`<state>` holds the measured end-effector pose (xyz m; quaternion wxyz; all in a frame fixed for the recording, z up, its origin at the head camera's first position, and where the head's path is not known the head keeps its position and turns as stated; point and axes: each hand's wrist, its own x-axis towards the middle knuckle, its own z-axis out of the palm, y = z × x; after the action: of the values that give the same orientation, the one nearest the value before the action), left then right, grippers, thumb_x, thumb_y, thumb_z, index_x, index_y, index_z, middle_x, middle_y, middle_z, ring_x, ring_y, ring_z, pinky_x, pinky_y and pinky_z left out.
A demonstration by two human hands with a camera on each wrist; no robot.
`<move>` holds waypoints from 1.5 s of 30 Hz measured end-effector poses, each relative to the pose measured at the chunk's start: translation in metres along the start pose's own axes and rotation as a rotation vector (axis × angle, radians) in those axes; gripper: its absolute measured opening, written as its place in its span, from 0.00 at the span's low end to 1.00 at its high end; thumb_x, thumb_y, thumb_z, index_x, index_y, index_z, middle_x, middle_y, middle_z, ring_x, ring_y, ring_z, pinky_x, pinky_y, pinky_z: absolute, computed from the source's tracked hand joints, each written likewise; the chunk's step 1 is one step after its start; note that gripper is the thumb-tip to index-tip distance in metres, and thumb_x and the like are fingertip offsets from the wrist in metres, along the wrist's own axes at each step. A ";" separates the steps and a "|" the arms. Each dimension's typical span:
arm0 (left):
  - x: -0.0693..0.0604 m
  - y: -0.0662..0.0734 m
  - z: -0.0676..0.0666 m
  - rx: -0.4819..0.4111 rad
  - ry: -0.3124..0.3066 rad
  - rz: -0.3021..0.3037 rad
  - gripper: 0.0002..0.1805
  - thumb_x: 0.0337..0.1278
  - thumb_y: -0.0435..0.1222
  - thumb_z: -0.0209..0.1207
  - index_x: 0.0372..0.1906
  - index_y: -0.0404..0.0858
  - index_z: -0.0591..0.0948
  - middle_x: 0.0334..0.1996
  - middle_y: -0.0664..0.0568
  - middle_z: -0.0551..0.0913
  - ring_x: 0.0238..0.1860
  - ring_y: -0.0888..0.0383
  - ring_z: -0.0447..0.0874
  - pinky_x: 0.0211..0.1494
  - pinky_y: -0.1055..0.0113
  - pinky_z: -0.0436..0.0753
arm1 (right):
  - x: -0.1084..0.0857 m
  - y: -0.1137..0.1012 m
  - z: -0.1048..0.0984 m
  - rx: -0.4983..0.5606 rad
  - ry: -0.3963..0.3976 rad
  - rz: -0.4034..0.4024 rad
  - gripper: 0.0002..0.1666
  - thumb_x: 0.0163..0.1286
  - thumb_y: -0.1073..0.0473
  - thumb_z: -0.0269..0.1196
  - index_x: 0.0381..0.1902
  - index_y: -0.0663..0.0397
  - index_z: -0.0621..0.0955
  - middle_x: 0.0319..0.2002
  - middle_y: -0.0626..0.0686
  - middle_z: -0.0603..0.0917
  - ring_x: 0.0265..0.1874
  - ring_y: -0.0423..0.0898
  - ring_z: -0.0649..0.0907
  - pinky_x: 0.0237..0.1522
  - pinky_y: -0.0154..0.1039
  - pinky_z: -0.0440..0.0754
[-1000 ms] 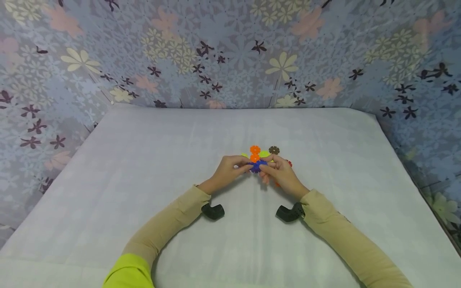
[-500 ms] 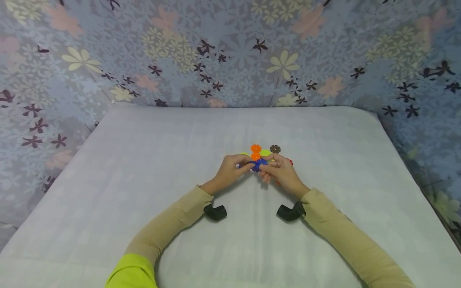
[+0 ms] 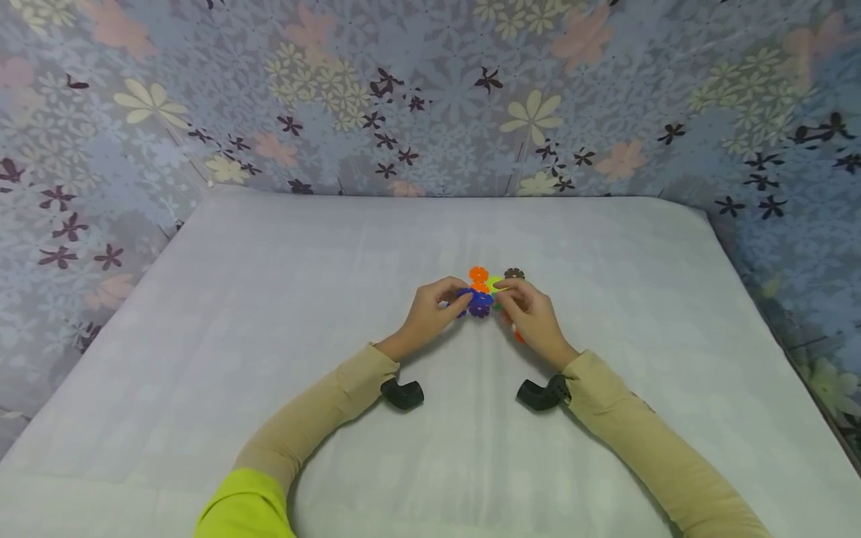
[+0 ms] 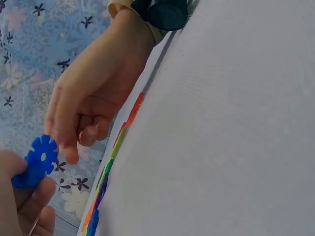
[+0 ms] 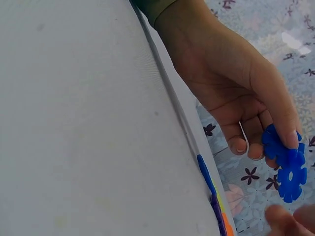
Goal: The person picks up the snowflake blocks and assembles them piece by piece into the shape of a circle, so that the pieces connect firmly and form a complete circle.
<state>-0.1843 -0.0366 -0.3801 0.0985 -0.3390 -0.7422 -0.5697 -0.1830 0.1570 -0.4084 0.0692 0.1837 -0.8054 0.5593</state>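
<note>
Pinching two linked blue snowflake discs, left hand has them just beside right hand, which is loose, holding nothing; orange snowflake discs lie just beyond both hands.

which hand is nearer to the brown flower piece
Right. The right hand is just on the near side of the brown piece, partly covering it in the head view. The left hand is farther off, to its left, holding blue pieces.

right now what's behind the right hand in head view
Parts of a brown disc, yellow-green disc and orange-red disc show behind the right hand; anything fully covered can't be seen.
</note>
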 end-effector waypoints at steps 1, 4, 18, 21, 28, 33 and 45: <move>0.000 0.000 0.000 0.000 0.009 0.002 0.04 0.51 0.20 0.55 0.34 0.22 0.76 0.30 0.35 0.80 0.28 0.46 0.79 0.31 0.57 0.77 | 0.000 0.001 0.001 -0.081 0.003 -0.039 0.13 0.65 0.64 0.56 0.46 0.65 0.75 0.32 0.58 0.81 0.23 0.48 0.76 0.24 0.34 0.73; -0.001 -0.001 -0.001 -0.003 0.036 0.004 0.04 0.51 0.20 0.55 0.34 0.22 0.76 0.31 0.35 0.79 0.29 0.46 0.78 0.33 0.59 0.77 | 0.001 0.004 0.003 -0.303 -0.056 -0.159 0.14 0.59 0.64 0.62 0.44 0.63 0.79 0.36 0.56 0.81 0.32 0.49 0.73 0.32 0.38 0.70; -0.001 -0.005 -0.001 -0.038 0.057 -0.046 0.05 0.51 0.18 0.54 0.35 0.19 0.74 0.32 0.33 0.77 0.30 0.46 0.76 0.33 0.64 0.75 | 0.001 0.004 0.002 -0.462 -0.232 -0.228 0.03 0.56 0.65 0.65 0.31 0.56 0.82 0.38 0.52 0.82 0.38 0.49 0.70 0.38 0.44 0.69; -0.002 -0.004 -0.001 -0.029 0.050 -0.056 0.05 0.51 0.18 0.53 0.35 0.19 0.74 0.32 0.32 0.76 0.30 0.46 0.76 0.31 0.62 0.75 | 0.001 0.003 0.002 -0.483 -0.207 -0.240 0.07 0.59 0.65 0.63 0.36 0.58 0.82 0.35 0.52 0.81 0.36 0.48 0.74 0.37 0.43 0.72; -0.001 -0.001 -0.001 -0.021 0.022 -0.081 0.04 0.55 0.21 0.52 0.36 0.22 0.74 0.33 0.35 0.77 0.33 0.43 0.78 0.37 0.63 0.76 | 0.001 0.000 0.000 -0.496 0.063 -0.248 0.11 0.56 0.74 0.60 0.39 0.66 0.79 0.36 0.60 0.80 0.35 0.54 0.79 0.39 0.46 0.74; -0.001 0.000 -0.001 -0.001 0.025 -0.079 0.04 0.55 0.21 0.52 0.36 0.21 0.74 0.33 0.35 0.78 0.34 0.44 0.78 0.39 0.65 0.76 | 0.001 0.002 -0.001 -0.183 0.171 -0.129 0.11 0.57 0.74 0.60 0.40 0.69 0.79 0.35 0.60 0.78 0.33 0.49 0.79 0.36 0.37 0.77; 0.000 -0.002 -0.001 0.004 0.031 -0.064 0.05 0.55 0.21 0.52 0.35 0.21 0.74 0.31 0.34 0.78 0.30 0.41 0.77 0.34 0.68 0.74 | -0.001 0.003 -0.003 0.295 0.105 0.014 0.12 0.61 0.70 0.58 0.42 0.74 0.74 0.32 0.64 0.79 0.25 0.49 0.81 0.31 0.39 0.78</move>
<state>-0.1852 -0.0377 -0.3816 0.0923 -0.3058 -0.7521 -0.5764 -0.1839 0.1611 -0.4105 0.0796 0.1566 -0.7109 0.6810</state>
